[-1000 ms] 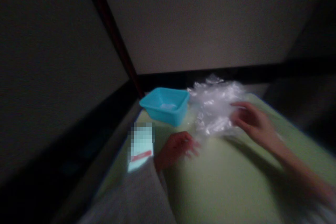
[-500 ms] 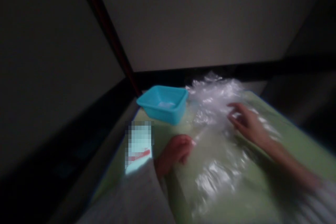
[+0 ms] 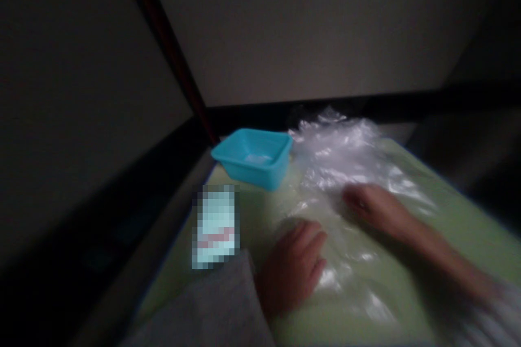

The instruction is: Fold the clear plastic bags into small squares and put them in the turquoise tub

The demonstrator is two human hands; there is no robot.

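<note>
"What had changed from half a second before?"

"The left hand (image 3: 293, 268) had come nearer and spread out over the clear plastic sheet (image 3: 368, 256); earlier it was bunched at the sheet's left side. The right hand (image 3: 374, 207) had gone from a loose, parted pinch to a curl. A second before, the near middle of the green tabletop (image 3: 464, 222) had no plastic over it."

"Where did the sheet lie, and which way did it run?"

"Between the hands and toward the near side, just nearer than the crumpled plastic heap (image 3: 342, 152). It seemed longest from far to near, but its edges were too faint to trace, and I couldn't tell whether it joined the heap."

"And the hands?"

"The left was palm down, fingers slightly apart and pointing far and right, its grip wide, with nothing visible in it. The right forearm came in from the near right, the fingers bent under; I couldn't tell whether they pinched any plastic."

"Anything else about?"

"The blue basin (image 3: 256, 160) stood at the far left, beside the heap. A bright, pixelated panel (image 3: 215, 209) lay nearer, left of the left hand."
</note>
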